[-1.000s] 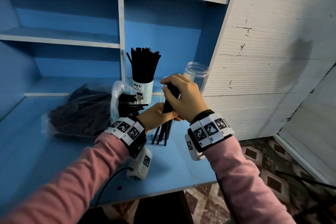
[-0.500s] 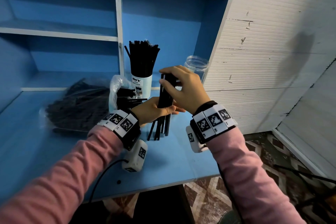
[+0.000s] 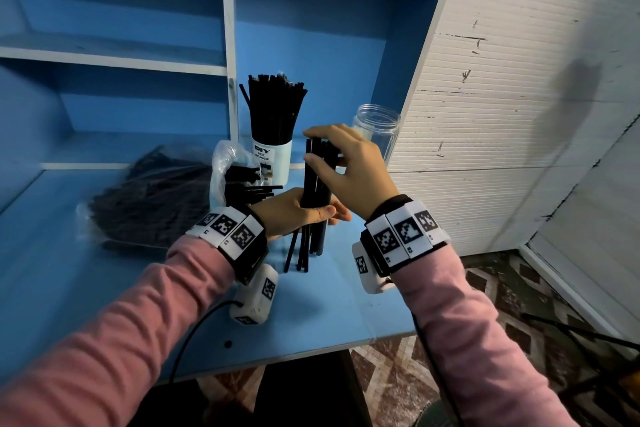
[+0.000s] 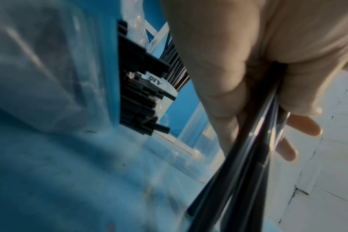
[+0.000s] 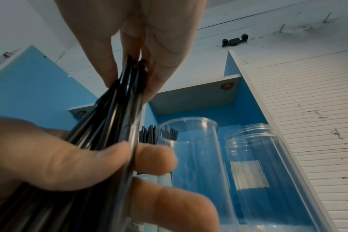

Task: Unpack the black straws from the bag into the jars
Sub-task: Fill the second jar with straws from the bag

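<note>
The bundle of black straws (image 3: 317, 191) had come upright, tips splayed on the blue desk (image 3: 104, 281); her left hand (image 3: 294, 215) gripped its middle, her right hand (image 3: 349, 166) now pinched the top. Evened up, it looked ready for the empty jars (image 5: 199, 157).

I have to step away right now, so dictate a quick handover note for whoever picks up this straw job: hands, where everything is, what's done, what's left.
Left hand: grip around the middle of an upright bundle of black straws, lower ends fanned out on the blue table.
Right hand: fingertips pinch the bundle's top ends, squaring them up.
Done: the DIY jar at the back is packed with straws.
Left: two clear jars look empty, one behind the right hand, another visible beside it in the right wrist view. The plastic bag on the left still holds many straws, some poking out of its mouth.
Next, probably: drop this bundle into a clear jar.
</note>
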